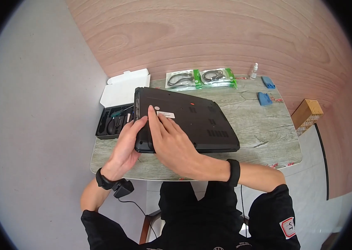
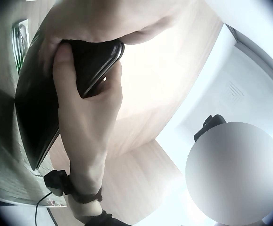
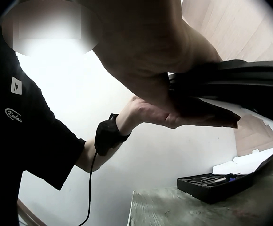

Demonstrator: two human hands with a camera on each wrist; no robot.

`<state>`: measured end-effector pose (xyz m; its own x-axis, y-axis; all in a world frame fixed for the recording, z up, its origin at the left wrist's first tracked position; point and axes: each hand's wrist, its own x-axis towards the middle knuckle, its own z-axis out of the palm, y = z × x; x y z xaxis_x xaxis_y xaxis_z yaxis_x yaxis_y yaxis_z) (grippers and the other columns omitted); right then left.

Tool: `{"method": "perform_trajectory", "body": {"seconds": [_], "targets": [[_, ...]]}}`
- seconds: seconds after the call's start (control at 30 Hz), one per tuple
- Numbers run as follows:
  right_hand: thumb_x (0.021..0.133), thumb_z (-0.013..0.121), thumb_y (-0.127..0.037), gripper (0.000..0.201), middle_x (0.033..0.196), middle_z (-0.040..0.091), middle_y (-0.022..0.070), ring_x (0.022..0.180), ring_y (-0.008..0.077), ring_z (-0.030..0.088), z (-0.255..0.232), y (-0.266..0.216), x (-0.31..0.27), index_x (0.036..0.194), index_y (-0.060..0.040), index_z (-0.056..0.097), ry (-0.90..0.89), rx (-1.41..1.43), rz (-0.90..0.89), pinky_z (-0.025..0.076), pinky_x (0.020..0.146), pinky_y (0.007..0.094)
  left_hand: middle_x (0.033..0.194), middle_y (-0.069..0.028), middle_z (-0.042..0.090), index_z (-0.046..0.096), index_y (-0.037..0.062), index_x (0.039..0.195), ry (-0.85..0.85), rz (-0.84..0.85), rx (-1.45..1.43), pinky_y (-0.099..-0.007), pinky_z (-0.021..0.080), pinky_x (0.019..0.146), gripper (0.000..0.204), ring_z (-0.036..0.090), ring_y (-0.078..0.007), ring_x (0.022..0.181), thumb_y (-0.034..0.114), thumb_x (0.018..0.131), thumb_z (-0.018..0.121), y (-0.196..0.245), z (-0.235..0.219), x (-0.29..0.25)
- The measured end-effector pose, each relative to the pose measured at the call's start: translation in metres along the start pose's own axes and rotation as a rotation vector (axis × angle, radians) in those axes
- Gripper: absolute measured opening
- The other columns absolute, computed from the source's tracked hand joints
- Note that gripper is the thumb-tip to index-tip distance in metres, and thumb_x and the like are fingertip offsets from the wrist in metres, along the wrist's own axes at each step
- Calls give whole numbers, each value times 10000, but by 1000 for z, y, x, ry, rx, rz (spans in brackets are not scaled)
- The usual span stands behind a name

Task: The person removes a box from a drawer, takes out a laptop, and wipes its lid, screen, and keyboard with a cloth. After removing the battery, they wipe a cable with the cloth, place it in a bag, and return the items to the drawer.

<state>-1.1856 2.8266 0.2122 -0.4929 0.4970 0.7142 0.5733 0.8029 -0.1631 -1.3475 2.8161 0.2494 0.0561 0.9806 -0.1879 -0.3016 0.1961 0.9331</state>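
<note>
A black laptop (image 1: 201, 127) is held tilted over the table, its underside with vents and a white sticker facing up. My left hand (image 1: 122, 143) grips its left end, thumb at the edge; in the right wrist view this hand (image 3: 155, 114) reaches beneath with extended fingers. Across the underside near that end lie the long fingers of my right hand (image 1: 176, 148). The left wrist view shows the right hand (image 2: 89, 108) round the laptop's edge (image 2: 101, 70), its thumb on one face and fingers on the other.
An open box (image 1: 108, 121) with tools in dark slots stands at the table's left. Along the back are bagged cables (image 1: 180, 80), a second bag (image 1: 215, 78) and a small spray bottle (image 1: 254, 71). Blue pieces (image 1: 264, 98) lie at right, near a wooden block (image 1: 307, 113).
</note>
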Motion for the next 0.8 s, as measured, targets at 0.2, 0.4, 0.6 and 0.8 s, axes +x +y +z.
{"method": "perform_trajectory", "body": {"seconds": [0.2,0.4,0.6,0.8], "targets": [[694,853,-215,1054,1441,438,331,1323,427,484,-3,1,-11,1462,200,262,-122,8,-8,443,1086,449,1055,-28,654,573,19,1200,81,13,6,-272,567,758,286,666,-96,915,228,1008,600,-11,-4,-1],[767,840,-289,1017,1464,408,342,1352,443,452,-16,10,-16,1464,181,269,-119,193,-24,417,1112,460,1075,-35,657,562,21,1212,120,60,55,-264,573,778,278,670,-99,936,208,1010,597,-7,10,-7],[925,716,-324,742,1382,478,367,1302,464,488,-33,79,-28,1404,137,387,-41,460,176,400,1118,459,1109,-54,672,563,11,1258,91,80,60,-253,586,806,284,688,-107,955,179,1030,551,-9,7,-5],[1041,500,-440,571,982,655,330,906,510,625,-35,212,-93,1030,123,592,-293,103,719,506,856,483,1148,-66,671,550,-3,1292,42,103,63,-255,583,827,310,685,-109,983,167,1033,539,-17,-7,-1]]}}
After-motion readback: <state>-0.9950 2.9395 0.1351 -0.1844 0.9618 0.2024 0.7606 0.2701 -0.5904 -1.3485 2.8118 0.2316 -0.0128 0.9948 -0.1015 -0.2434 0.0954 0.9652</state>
